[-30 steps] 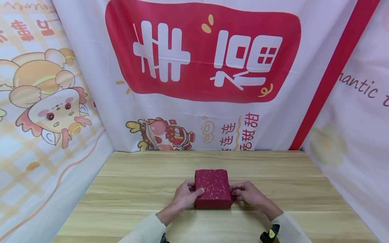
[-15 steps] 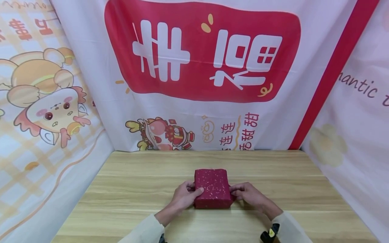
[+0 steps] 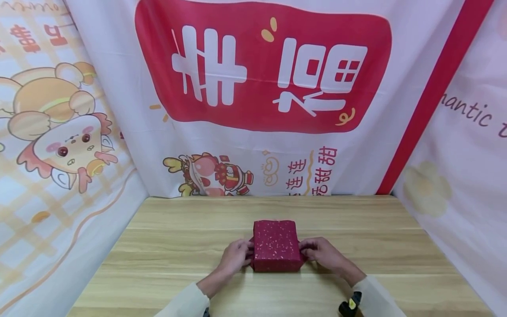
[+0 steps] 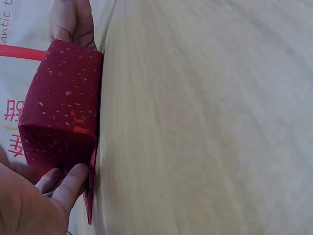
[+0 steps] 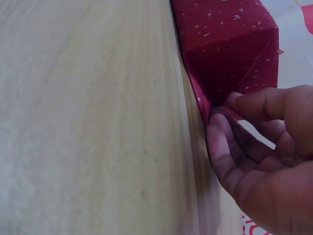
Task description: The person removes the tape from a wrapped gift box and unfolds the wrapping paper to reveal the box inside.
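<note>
A box wrapped in dark red paper with pale flecks (image 3: 276,244) sits on the wooden table. My left hand (image 3: 234,255) is at its left end. In the left wrist view, the fingertips (image 4: 76,176) touch the inside of the folded end, where a pointed paper flap (image 4: 90,205) sticks out low along the table. My right hand (image 3: 321,253) is at the opposite end. Seen from the right wrist, its thumb and fingers (image 5: 220,142) pinch the tapered flap of wrapping paper (image 5: 200,93) there. The left thumb is mostly hidden.
The wooden tabletop (image 3: 190,229) surrounds the box. Behind it hangs a white cloth with a large red printed panel (image 3: 261,119). Printed cloths also hang at the left (image 3: 59,220) and right (image 3: 455,185) sides.
My left thumb has come off the top of the box, and the left hand has drawn slightly left to the end flap. The right hand and the box have hardly moved.
</note>
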Tool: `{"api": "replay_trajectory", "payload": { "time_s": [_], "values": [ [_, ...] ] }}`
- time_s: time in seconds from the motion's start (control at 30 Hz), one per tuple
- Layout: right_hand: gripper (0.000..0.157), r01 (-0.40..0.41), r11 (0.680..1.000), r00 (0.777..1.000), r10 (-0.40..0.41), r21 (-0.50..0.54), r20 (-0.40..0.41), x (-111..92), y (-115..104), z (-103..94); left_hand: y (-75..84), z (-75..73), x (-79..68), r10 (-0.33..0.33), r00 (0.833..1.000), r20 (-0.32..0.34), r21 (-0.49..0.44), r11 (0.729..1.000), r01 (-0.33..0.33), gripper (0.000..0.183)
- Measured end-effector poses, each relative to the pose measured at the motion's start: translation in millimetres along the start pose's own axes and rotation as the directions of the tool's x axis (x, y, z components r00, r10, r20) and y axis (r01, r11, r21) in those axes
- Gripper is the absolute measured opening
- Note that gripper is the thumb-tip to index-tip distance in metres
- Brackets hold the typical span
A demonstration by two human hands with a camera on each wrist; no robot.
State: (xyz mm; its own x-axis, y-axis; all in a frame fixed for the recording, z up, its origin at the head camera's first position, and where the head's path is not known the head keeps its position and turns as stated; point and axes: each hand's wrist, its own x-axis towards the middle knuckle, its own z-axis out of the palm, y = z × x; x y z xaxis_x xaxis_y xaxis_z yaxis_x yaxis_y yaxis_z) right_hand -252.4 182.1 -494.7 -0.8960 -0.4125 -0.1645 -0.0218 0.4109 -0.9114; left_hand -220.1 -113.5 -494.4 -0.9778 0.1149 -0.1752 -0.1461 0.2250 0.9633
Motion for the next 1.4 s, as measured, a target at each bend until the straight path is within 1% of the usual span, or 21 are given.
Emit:
{"api": "replay_trajectory", "payload": {
  "time_s": [0.1, 0.17, 0.27, 0.4, 0.57, 0.7, 0.77, 0.87, 1.03, 1.1, 1.23, 1.4],
  "values": [
    [0.024, 0.010, 1.000, 1.000, -0.010, -0.001, 0.005, -0.2, -1.8, -0.2, -1.8, -1.5, -1.0, 0.033, 0.999, -0.014, 0.057, 0.998, -0.032, 0.029],
    [0.023, 0.025, 1.000, 1.000, -0.025, -0.007, 0.008, -0.3, -2.3, -0.6, -3.2, -1.9, -1.4, 0.052, 0.998, -0.023, 0.087, 0.995, -0.050, 0.031],
    [0.021, 0.054, 0.998, 0.998, -0.054, -0.019, 0.013, 0.1, -1.1, -1.2, -4.8, -2.0, -1.4, 0.069, 0.997, -0.018, 0.096, 0.993, -0.067, 0.036],
    [0.017, 0.084, 0.995, 0.996, -0.083, -0.056, 0.012, 2.9, 3.6, -1.3, -8.1, -3.0, -0.1, 0.085, 0.996, -0.013, 0.113, 0.990, -0.083, 0.033],
    [0.013, 0.124, 0.980, 0.992, -0.127, -0.157, -0.007, 7.6, 9.2, 0.5, -13.9, -7.5, 2.8, 0.122, 0.993, 0.006, 0.182, 0.976, -0.121, 0.025],
    [0.009, 0.170, 0.955, 0.984, -0.177, -0.244, -0.006, 8.4, 10.5, 0.2, -17.4, -12.0, 4.8, 0.157, 0.987, 0.045, 0.231, 0.959, -0.163, 0.023],
    [0.008, 0.183, 0.947, 0.982, -0.188, -0.263, 0.007, 7.7, 10.7, -0.7, -18.5, -14.3, 6.0, 0.177, 0.982, 0.070, 0.243, 0.951, -0.189, 0.023],
    [0.008, 0.194, 0.950, 0.981, -0.191, -0.246, 0.038, 5.9, 10.9, -2.5, -19.2, -16.8, 8.2, 0.186, 0.977, 0.101, 0.250, 0.946, -0.205, 0.023],
    [0.009, 0.189, 0.963, 0.981, -0.175, -0.193, 0.086, 4.3, 11.6, -6.0, -19.3, -18.4, 11.3, 0.163, 0.978, 0.133, 0.261, 0.946, -0.193, 0.024],
    [0.009, 0.183, 0.966, 0.981, -0.168, -0.183, 0.096, 4.2, 11.9, -6.9, -19.9, -18.5, 12.2, 0.166, 0.975, 0.149, 0.263, 0.944, -0.200, 0.021],
    [0.010, 0.186, 0.965, 0.980, -0.169, -0.183, 0.103, 3.8, 12.2, -7.8, -21.5, -17.8, 13.6, 0.200, 0.964, 0.174, 0.261, 0.935, -0.240, 0.015],
    [0.010, 0.183, 0.968, 0.981, -0.170, -0.171, 0.089, 2.6, 11.6, -8.7, -22.9, -17.5, 14.3, 0.244, 0.951, 0.190, 0.283, 0.914, -0.291, 0.012]
  ]
}}
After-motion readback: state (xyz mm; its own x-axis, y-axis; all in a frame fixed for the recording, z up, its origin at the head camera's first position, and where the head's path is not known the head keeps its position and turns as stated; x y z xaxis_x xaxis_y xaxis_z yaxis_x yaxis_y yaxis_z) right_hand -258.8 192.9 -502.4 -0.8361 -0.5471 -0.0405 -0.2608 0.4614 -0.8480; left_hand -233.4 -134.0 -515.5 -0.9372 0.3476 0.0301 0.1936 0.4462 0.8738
